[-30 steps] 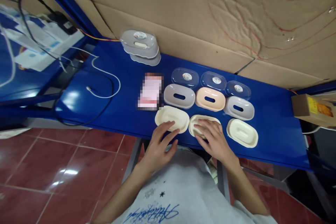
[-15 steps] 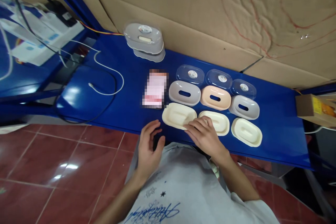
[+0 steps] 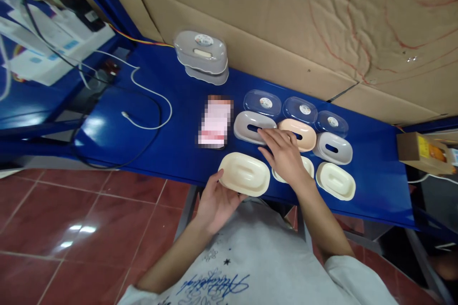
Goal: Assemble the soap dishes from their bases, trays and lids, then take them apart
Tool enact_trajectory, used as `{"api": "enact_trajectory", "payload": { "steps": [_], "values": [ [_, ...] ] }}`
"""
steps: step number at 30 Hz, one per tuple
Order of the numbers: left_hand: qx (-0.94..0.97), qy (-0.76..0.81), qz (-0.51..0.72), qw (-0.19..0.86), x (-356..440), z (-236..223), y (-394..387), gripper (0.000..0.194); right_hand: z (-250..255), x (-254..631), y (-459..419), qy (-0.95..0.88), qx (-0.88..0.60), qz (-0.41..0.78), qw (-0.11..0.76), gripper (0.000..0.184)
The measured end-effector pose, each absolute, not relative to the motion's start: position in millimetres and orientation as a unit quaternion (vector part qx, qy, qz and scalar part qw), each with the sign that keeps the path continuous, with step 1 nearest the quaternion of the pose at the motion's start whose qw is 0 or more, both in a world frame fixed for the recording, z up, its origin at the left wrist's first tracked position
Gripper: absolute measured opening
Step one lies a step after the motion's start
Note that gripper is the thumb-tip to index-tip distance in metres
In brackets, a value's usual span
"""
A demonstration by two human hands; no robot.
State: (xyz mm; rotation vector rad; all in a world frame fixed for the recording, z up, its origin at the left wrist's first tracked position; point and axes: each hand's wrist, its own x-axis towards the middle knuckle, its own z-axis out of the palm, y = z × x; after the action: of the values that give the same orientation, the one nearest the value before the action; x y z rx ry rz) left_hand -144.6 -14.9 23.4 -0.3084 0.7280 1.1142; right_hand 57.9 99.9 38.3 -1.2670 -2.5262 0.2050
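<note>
My left hand [image 3: 220, 202] grips a cream oval soap dish base [image 3: 246, 171] at its left and near edges, holding it slightly raised over the table's front edge. A low ridge runs along the base's middle. Over the right end of a grey slotted soap dish tray [image 3: 245, 124] reaches my right hand [image 3: 284, 152], fingers inside the tray and thumb apart near its front rim. A peach slotted tray [image 3: 307, 136] sits right beside it, partly covered by that hand. Under my right wrist, a second cream base [image 3: 308, 167] is largely hidden.
Farther right lie another grey tray [image 3: 345, 150] and cream base [image 3: 336, 181]. Behind the trays rest several clear lids [image 3: 263, 102]. A blurred-out phone-like rectangle [image 3: 215, 121], stacked lidded dishes [image 3: 200, 52], a white cable [image 3: 152, 93] and a cardboard box [image 3: 411, 152] share the blue table [image 3: 186, 162].
My left hand has taken hold of the leftmost cream base and drawn it toward me, off its place. My right hand has moved from the cream bases forward to the grey tray.
</note>
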Motion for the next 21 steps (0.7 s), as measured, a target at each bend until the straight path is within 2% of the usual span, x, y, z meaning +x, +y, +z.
{"api": "enact_trajectory", "payload": {
  "steps": [2, 5, 9, 14, 18, 21],
  "values": [
    [-0.143, 0.324, 0.517, 0.780, -144, 24, -15, 0.048, 34, 54, 111, -0.886, -0.438, 0.058, 0.137, 0.036],
    [-0.138, 0.315, 0.521, 0.781, -142, 24, -12, 0.045, 39, 51, 106, -0.883, -0.438, 0.048, 0.161, 0.033],
    [-0.116, 0.304, 0.520, 0.790, -138, 23, -5, 0.047, 59, 57, 68, -0.881, -0.421, 0.063, 0.204, 0.042],
    [-0.070, 0.280, 0.511, 0.810, -135, 24, 4, 0.058, 73, 59, 23, -0.892, -0.400, 0.094, 0.189, 0.054],
    [-0.064, 0.294, 0.510, 0.806, -136, 24, 8, 0.063, 70, 57, 10, -0.898, -0.394, 0.093, 0.171, 0.044],
    [-0.064, 0.313, 0.518, 0.794, -137, 23, 6, 0.058, 72, 60, 13, -0.904, -0.382, 0.120, 0.152, 0.040]
  ]
}}
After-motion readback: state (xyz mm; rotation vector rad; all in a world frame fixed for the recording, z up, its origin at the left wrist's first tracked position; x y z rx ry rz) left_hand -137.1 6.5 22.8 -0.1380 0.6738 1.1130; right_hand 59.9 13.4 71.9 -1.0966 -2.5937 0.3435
